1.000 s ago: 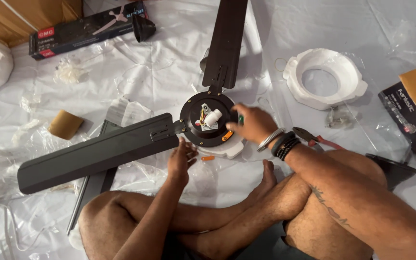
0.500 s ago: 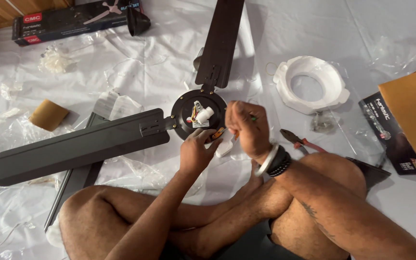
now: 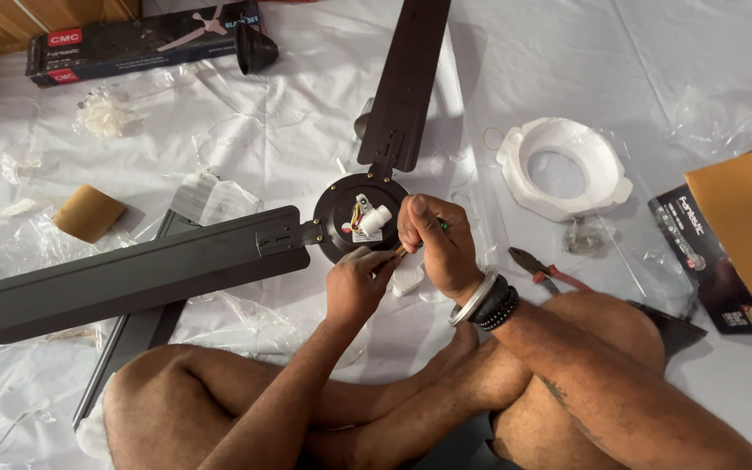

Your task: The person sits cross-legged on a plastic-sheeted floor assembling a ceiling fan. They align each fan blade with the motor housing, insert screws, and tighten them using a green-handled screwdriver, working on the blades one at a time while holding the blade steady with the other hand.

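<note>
A dark ceiling fan lies on a white sheet, its round motor hub (image 3: 339,202) showing wires and a white connector (image 3: 374,218). One blade (image 3: 132,274) points left and another blade (image 3: 411,78) points away from me. My right hand (image 3: 435,244) is closed around a thin tool with a green end (image 3: 443,224), just right of the hub. At the hub's near edge, my left hand (image 3: 354,283) pinches the tool's lower tip. A small white part (image 3: 408,278) lies under my hands.
Red-handled pliers (image 3: 540,266) lie by my right wrist. Farther right are a white foam ring (image 3: 563,165), a black printed carton (image 3: 698,252) and a cardboard box (image 3: 746,218). A long black box (image 3: 141,43), a black cup (image 3: 254,50), a brown pad (image 3: 87,211) and plastic bags lie at the left.
My right hand has come off the hub and closed on the thin tool. My left hand has risen from the hub's lower edge to meet the tool's tip.
</note>
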